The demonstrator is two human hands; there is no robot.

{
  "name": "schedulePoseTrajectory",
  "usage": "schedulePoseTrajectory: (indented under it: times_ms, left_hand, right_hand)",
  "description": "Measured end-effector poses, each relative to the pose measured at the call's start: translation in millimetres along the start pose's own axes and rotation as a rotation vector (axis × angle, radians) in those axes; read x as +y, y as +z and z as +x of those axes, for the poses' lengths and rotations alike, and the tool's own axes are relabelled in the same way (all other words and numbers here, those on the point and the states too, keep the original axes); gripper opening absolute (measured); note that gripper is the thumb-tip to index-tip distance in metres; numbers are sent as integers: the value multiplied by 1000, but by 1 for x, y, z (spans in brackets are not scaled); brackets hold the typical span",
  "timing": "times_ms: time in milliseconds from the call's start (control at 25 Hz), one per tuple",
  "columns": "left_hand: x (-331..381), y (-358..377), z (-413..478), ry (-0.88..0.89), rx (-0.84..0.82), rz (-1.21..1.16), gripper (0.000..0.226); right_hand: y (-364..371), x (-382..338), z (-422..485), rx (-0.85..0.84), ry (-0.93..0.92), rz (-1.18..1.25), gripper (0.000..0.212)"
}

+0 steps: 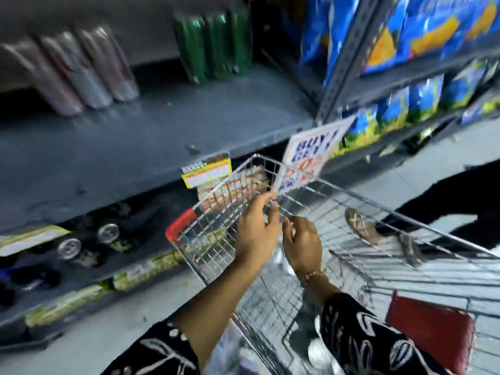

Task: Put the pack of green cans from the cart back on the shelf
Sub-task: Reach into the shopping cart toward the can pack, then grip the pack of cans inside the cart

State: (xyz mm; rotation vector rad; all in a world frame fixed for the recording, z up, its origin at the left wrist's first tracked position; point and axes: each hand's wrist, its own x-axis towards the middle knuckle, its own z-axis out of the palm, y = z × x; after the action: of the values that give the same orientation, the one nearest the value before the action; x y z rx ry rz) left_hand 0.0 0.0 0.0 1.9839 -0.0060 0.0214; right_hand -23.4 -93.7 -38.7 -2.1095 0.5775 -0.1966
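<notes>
Head view, blurred by motion: both hands are seen over the silver wire shopping cart (338,190) with its red plastic corner guard (180,223), parked just beside the grey metal shelf (151,131). The left hand (255,234) is held with fingers spread and empty above the near wall of the cart; the right hand (303,243) is angled down into the basket, fingers loosely curled, and no grasp on anything is seen. A shrink-wrapped pack of green cans (213,41) already stands upright at the back of the shelf, well apart from the row of pink-silver cans (81,71) to its left. Pale shiny shapes lie low in the cart beneath the wrists, but whether these are the pack to be returned cannot be told. The step in hand is judged to be the reach into the cart. It would be done well if the pack is taken from both ends, one grip under each side, lifted clear of the wire rim, and set down upright on bare shelf beside the green cans already there.
</notes>
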Motion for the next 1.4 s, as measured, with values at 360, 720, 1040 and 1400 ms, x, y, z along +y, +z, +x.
schedulePoseTrajectory:
  times_ms: [360, 720, 1040, 1400]
  left_hand:
    - [-141, 58, 35, -686, -256, 249, 51]
    - [-84, 18, 31, -734, -129, 121, 29]
    - [66, -136, 23, -194, 10, -28, 20]
    - [69, -282, 106, -251, 393, -224, 19]
  right_hand:
    - [48, 99, 7, 39, 798, 136, 41]
    - [14, 41, -5, 207, 681, 175, 36]
    - [-47, -152, 5, 393, 85, 448, 29]
    - [37, -295, 26, 28, -146, 589, 28]
